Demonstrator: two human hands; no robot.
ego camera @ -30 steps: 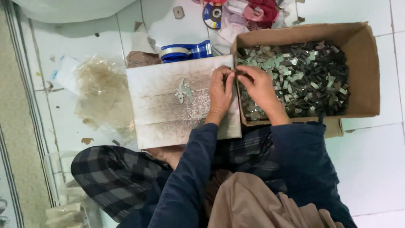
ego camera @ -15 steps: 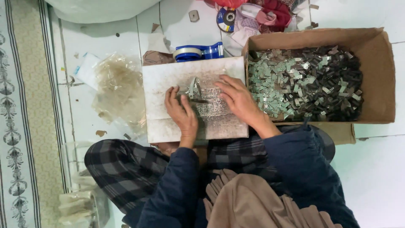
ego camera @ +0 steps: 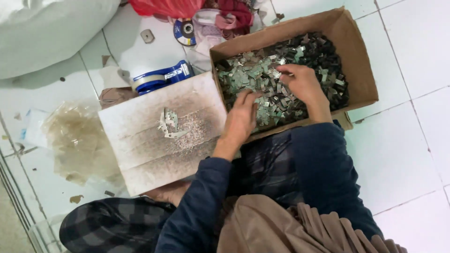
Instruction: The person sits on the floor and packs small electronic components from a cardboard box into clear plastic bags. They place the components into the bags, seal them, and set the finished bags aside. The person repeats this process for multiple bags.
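Head: both hands (ego camera: pixel 241 119) now in box (ego camera: pixel 363 70).

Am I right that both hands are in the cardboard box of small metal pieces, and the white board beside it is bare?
Not quite. Both the left hand and right hand are in the cardboard box of metal pieces, but the white board is not bare: the head view shows a few metal parts lying on it.

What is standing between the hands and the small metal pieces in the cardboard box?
Nothing visible. The left hand and right hand both rest directly on the metal pieces inside the open cardboard box, with no lid or other object in between.
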